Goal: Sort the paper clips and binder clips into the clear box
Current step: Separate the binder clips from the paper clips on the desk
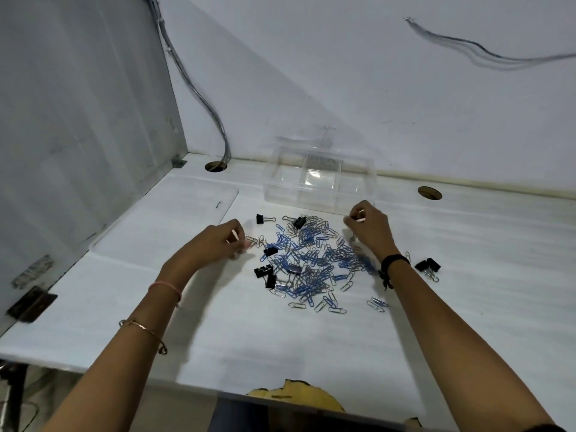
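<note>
A heap of blue and silver paper clips [314, 260] lies in the middle of the white desk, with several black binder clips [265, 271] mixed in and at its edges. The clear box [318, 179], split into compartments, stands open behind the heap near the wall. My left hand [223, 241] rests at the heap's left edge, fingertips pinched at a few silver paper clips [256, 241]. My right hand [369, 227] is at the heap's right rear corner, just in front of the box, fingers curled around a silver clip [352, 237].
Two more black binder clips [428, 265] lie right of my right wrist. Cable holes [430, 193] [215, 166] open in the desk's back edge, with cables [199, 88] running up the wall. A grey partition [78, 135] closes the left side.
</note>
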